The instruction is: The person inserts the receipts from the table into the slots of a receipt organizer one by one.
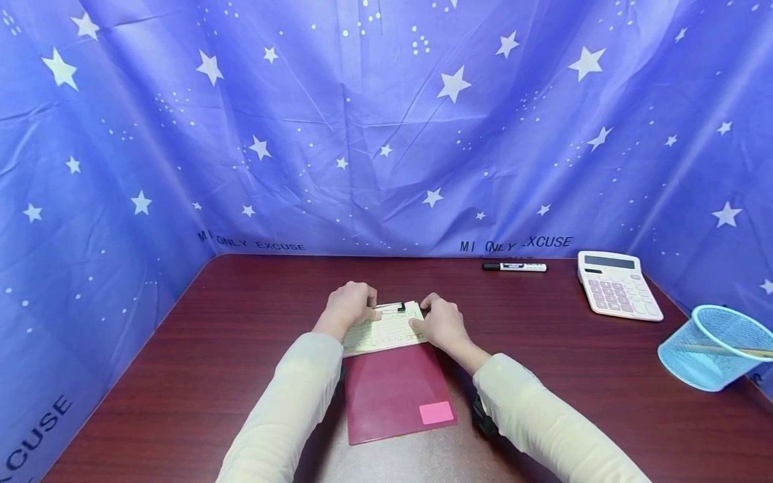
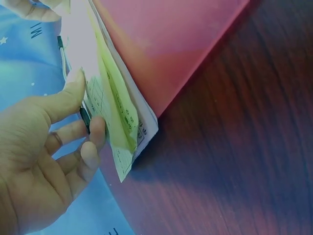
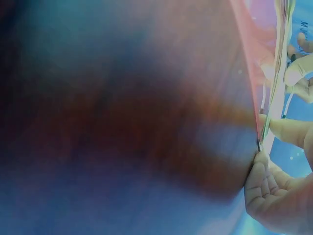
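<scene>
A stack of pale yellow printed slips [image 1: 392, 330] lies against the upper part of a flat dark red cover [image 1: 395, 389] with a pink label. Along its top edge runs a thin light strip with black ends [image 1: 401, 308]. My left hand [image 1: 352, 307] holds the stack's top left edge; its thumb lies over the strip in the left wrist view, and some fingertips are hidden behind the paper. With thumb and fingers, my right hand [image 1: 445, 325] pinches the top right corner. The slips' lower corners [image 2: 129, 142] fan apart in the left wrist view.
Behind the hands, a black-capped marker [image 1: 514, 267] lies on the dark wooden table [image 1: 241, 295]. A white calculator [image 1: 619, 285] sits at the back right. Near it, a blue mesh pen holder [image 1: 712, 349] lies tipped with a pencil inside. A starry blue curtain [image 1: 386, 188] surrounds the table.
</scene>
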